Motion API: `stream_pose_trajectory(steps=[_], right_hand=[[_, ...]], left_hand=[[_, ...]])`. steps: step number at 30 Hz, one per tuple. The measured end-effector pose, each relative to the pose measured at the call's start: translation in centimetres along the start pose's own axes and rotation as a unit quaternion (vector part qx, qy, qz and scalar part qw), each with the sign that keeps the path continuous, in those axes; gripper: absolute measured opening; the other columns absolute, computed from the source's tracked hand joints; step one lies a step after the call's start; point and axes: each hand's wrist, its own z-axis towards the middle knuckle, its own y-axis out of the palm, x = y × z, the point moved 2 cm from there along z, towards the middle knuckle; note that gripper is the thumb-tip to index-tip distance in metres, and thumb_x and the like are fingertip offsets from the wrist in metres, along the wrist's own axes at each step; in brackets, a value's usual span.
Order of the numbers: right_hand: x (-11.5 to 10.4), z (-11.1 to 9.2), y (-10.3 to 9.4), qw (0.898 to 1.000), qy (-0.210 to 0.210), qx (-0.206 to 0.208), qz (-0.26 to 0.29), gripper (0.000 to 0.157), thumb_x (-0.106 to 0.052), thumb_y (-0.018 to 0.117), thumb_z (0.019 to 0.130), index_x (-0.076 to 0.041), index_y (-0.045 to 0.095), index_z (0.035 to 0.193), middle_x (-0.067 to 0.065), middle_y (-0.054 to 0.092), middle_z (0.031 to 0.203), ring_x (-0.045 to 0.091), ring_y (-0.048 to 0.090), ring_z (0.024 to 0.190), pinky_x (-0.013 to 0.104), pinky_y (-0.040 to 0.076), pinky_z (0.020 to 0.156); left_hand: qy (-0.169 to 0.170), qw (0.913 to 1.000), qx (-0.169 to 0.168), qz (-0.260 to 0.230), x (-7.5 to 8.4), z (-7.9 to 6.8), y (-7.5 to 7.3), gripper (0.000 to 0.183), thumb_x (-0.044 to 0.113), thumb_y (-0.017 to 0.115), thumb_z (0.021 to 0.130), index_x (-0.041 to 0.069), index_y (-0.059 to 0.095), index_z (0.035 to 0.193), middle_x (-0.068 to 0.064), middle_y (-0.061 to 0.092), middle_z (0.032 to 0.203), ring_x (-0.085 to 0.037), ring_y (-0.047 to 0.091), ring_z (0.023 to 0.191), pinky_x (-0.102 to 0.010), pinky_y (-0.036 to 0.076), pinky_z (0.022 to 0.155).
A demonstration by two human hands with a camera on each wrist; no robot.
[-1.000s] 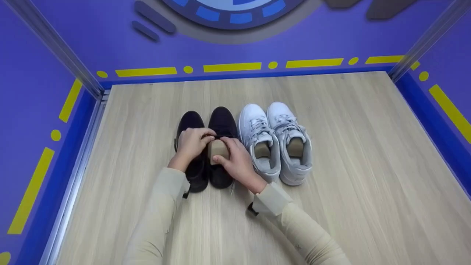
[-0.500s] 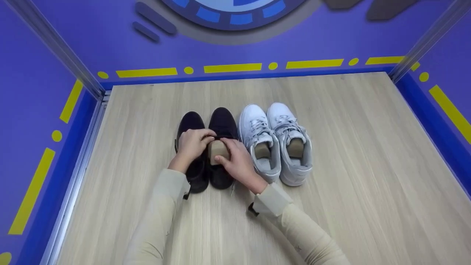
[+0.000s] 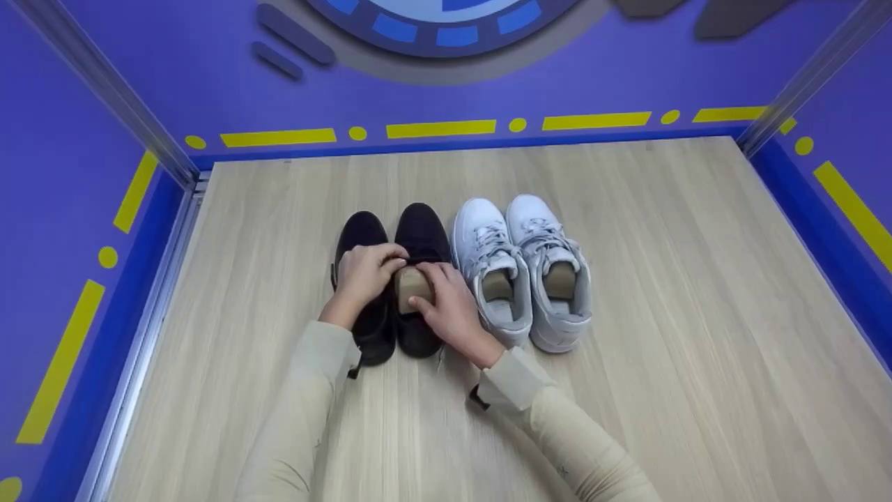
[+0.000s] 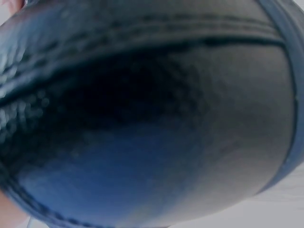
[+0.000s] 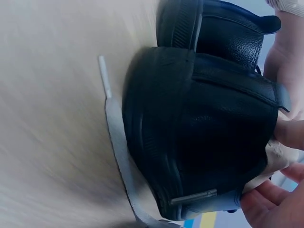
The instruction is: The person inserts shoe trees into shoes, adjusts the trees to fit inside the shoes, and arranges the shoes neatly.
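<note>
Two black lace-up shoes stand side by side in the head view. In the opening of the right black shoe (image 3: 421, 226) sits a tan, block-like shoe insert (image 3: 413, 287). My right hand (image 3: 453, 307) grips this insert, thumb on the near side and fingers on the far side. My left hand (image 3: 362, 275) reaches over the left black shoe (image 3: 361, 230) and pinches the right one's upper at the tongue. The right wrist view shows the heel (image 5: 218, 123) of that shoe, with the insert (image 5: 279, 156) at its collar. Black leather (image 4: 228, 118) fills the left wrist view.
A pair of white sneakers, left one (image 3: 481, 216) and right one (image 3: 531, 213), stands right beside the black shoes, a brown insert in each. A pale lace (image 5: 118, 137) trails on the wood-grain board (image 3: 697, 314). Blue walls (image 3: 488, 97) enclose the back and sides.
Both hands stay in place at the right black shoe. The right thumb and the insert shift only very slightly.
</note>
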Motion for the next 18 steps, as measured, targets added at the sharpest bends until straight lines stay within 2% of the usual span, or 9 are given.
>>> stream_pose_trajectory(steps=[18], right_hand=[[-0.21,0.11,0.03,1.000,0.020,-0.003,-0.024,0.045,-0.023,0.071,0.071,-0.014,0.055,0.111,0.003,0.056,0.103,0.021,0.052,0.098,0.033,0.043,0.084]], left_hand=[[0.003,1.0000,0.006,-0.003,0.00,-0.02,0.11,0.009,0.027,0.062,0.079,0.022,0.069,0.084,0.005,0.070,0.080,-0.022,0.064,0.073,-0.039,0.046,0.066]])
